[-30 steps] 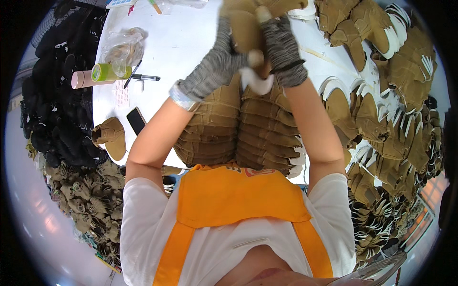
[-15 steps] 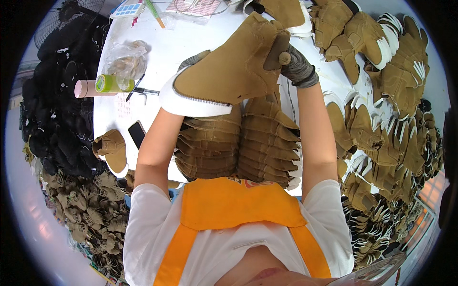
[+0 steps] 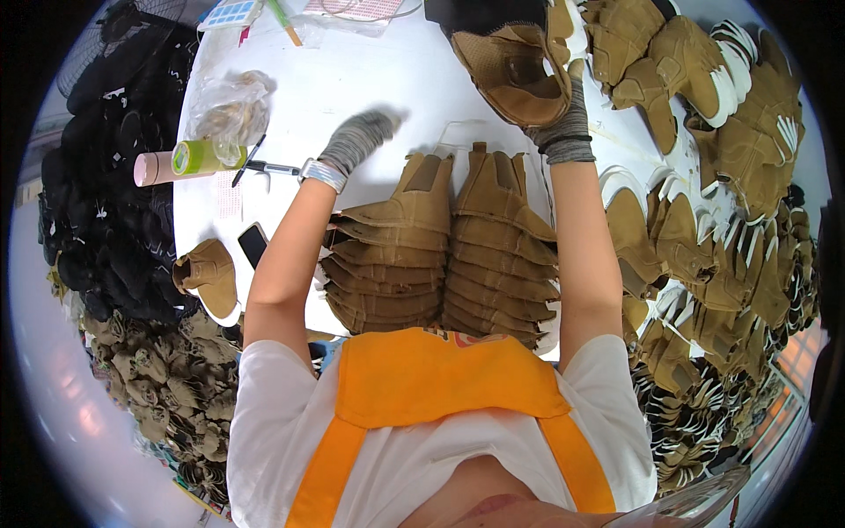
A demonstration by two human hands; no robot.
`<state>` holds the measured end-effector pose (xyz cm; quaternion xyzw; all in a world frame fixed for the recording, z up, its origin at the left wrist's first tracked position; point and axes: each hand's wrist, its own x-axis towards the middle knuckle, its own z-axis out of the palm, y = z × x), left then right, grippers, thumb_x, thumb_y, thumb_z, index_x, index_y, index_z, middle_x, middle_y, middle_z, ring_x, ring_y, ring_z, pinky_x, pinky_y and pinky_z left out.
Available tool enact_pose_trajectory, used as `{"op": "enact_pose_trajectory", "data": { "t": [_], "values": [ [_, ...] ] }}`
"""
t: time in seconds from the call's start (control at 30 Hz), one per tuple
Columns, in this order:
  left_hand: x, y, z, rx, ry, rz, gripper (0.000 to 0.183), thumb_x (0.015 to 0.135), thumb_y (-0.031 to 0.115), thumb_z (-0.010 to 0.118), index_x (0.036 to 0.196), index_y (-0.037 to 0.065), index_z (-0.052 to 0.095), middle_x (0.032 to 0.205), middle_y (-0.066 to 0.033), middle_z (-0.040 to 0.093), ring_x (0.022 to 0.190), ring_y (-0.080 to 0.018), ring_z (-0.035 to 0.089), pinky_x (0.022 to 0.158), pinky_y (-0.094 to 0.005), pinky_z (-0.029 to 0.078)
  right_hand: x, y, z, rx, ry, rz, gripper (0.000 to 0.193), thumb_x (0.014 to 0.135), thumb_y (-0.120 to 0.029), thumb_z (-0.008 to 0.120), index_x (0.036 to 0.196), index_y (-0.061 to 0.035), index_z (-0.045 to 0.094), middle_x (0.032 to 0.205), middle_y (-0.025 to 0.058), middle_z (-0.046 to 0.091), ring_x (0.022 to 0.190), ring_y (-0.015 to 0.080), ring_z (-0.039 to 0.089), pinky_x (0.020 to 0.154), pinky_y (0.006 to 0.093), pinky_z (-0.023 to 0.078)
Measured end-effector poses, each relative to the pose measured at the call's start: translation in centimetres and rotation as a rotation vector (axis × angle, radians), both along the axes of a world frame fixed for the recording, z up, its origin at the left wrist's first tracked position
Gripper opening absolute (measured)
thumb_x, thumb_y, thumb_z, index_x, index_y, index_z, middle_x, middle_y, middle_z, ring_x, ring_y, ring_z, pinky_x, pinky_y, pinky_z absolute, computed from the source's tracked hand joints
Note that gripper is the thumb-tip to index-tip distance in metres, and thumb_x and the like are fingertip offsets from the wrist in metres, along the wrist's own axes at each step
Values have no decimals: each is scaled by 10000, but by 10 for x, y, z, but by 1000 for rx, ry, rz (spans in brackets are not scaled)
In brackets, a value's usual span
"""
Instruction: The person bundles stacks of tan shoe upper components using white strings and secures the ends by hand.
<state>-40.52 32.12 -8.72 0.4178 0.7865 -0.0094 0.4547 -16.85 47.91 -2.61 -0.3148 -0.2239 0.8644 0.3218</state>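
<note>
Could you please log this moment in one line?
left hand: over table, empty | right hand: holding boot | near body: two boot stacks

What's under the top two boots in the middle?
Under the top two boots are more brown boots in two stacks. The white table beneath is covered, and the orange apron hides their near end.
</note>
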Motion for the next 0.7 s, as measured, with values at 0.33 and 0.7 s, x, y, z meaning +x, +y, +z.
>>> {"op": "enact_pose_trajectory", "data": {
  "t": [0.33,0.7],
  "values": [
    [71,47,-14,232,292,-404,313,802,248,622,1048,55,638,1078,-175,597,977,-332,586,853,-404,473,10,-1,-23,-42,7,-45,719,826,-649,475,1293,-104,440,1274,133,508,1135,308,513,948,489,456],
    [50,53,-38,460,-152,-161,259,831,199,622,1040,47,620,1046,-128,605,931,-245,590,820,-350,482,6,5,-34,-12,-41,-139,724,774,-541,649,1303,-115,397,1200,127,525,1108,280,518,930,447,472]
  ]
}}
